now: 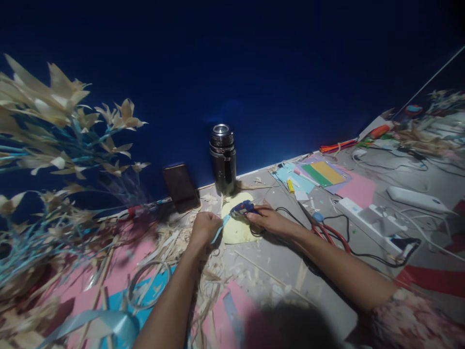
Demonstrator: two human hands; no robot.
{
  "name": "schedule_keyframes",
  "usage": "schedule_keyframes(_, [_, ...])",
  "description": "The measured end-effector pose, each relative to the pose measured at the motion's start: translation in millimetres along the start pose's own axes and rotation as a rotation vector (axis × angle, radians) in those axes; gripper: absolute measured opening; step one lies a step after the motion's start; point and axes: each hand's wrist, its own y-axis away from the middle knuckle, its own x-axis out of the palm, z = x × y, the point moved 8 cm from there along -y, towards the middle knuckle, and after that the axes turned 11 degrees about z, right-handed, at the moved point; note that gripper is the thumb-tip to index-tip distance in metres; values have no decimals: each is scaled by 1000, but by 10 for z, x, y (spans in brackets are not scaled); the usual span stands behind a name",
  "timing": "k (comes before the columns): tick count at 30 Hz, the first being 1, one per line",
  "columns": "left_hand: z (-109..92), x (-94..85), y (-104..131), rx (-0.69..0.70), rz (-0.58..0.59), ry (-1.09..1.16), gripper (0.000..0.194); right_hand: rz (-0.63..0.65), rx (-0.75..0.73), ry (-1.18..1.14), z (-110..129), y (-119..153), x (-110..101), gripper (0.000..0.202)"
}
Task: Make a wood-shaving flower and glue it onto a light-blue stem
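My left hand (206,227) is closed on a light blue strip (220,230), whose end points up toward the glue gun. My right hand (267,218) grips a dark blue glue gun (242,208), its nozzle directed left near the strip's tip. Beneath both lies a pale yellow sheet (238,233) on the grey surface. Behind the sheet a dark metal flask (224,162) stands upright. A black cable runs from near my right hand toward the right.
A phone (181,189) leans on the blue wall. Pale dried flowers (61,106) rise at left. Red-handled pliers (329,235) and a white power strip (370,228) lie at right. Scraps, a tape ring (135,291) and a thin stick (272,276) lie in front.
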Motion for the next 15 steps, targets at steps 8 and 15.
schedule_keyframes(8, [-1, 4, 14, 4, -18, 10, 14, 30, -48, 102, 95, -5, 36, 34])
schedule_keyframes(15, [6, -2, -7, 13, -21, 4, 14, 68, -73, 85, 148, 25, 33, 41])
